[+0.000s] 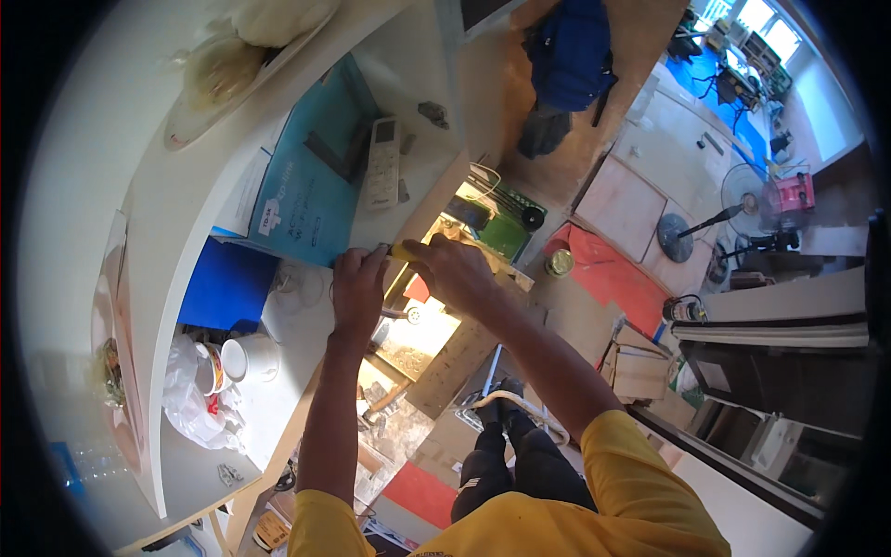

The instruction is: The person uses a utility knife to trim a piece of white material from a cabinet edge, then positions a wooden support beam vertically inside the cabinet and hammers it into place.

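Both hands meet at the front edge of a white shelf (306, 339). My right hand (453, 272) is closed round a small yellow piece (402, 252); its kind is mostly hidden by the fingers. Just left of it, my left hand (358, 286) is closed in a pinch at the shelf edge. What it grips, if anything, is too small to make out. Beyond the hands, a teal box (306, 186) stands in the shelf compartment, beside a white remote control (382, 162).
White cups (251, 358) and a plastic bag (190, 395) stand on the shelf beside a blue panel (225, 288). Below lie a lit work area (422, 339), a green case (510, 218), a tin (560, 263) and red sheets (608, 288). A standing fan (677, 237) is at right.
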Demonstrator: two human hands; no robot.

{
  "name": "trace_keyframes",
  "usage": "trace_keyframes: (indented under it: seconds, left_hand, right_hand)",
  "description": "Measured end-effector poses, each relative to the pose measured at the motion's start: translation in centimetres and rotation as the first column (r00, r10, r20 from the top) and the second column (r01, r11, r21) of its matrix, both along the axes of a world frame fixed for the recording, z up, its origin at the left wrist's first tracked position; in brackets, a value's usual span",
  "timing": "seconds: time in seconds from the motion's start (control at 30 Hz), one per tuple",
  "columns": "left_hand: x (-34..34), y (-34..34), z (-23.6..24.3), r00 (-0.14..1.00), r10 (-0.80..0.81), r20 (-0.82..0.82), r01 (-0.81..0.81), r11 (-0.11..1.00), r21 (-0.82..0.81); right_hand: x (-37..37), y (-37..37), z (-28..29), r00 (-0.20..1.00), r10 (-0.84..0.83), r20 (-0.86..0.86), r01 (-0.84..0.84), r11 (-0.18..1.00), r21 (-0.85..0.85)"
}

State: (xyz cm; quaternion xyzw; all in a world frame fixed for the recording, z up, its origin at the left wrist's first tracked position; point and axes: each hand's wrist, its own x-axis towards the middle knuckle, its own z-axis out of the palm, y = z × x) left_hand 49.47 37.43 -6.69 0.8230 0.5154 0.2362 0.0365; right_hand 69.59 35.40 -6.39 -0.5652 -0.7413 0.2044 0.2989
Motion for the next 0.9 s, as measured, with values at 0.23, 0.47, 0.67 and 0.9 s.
trace_keyframes:
  seconds: [0.23,0.47,0.67,0.9]
  left_hand:
    - [-0.7,0.1,1.0,0.998,0.047,0.05,-0.042,0.995,-0.094]
    - [-1.4,2.0,-0.4,0.997,0.036,-0.075,-0.036,0.999,0.002]
    - [-0.9,3.3,-1.9,0.994,0.074,-0.075,-0.064,0.989,0.132]
    - [-0.5,4.4,-1.3,0.999,0.011,0.041,-0.016,0.99,0.141]
  right_hand:
    - [0.0,0.2,0.0,0.998,0.05,-0.025,-0.049,0.998,0.024]
    - [0.1,-0.2,0.7,0.998,0.055,-0.012,-0.055,0.998,0.031]
    - [-0.1,-1.3,0.1,1.0,0.002,0.016,-0.002,1.0,0.022]
    - [-0.5,-1.2,0.2,0.999,-0.04,-0.008,0.04,0.999,0.009]
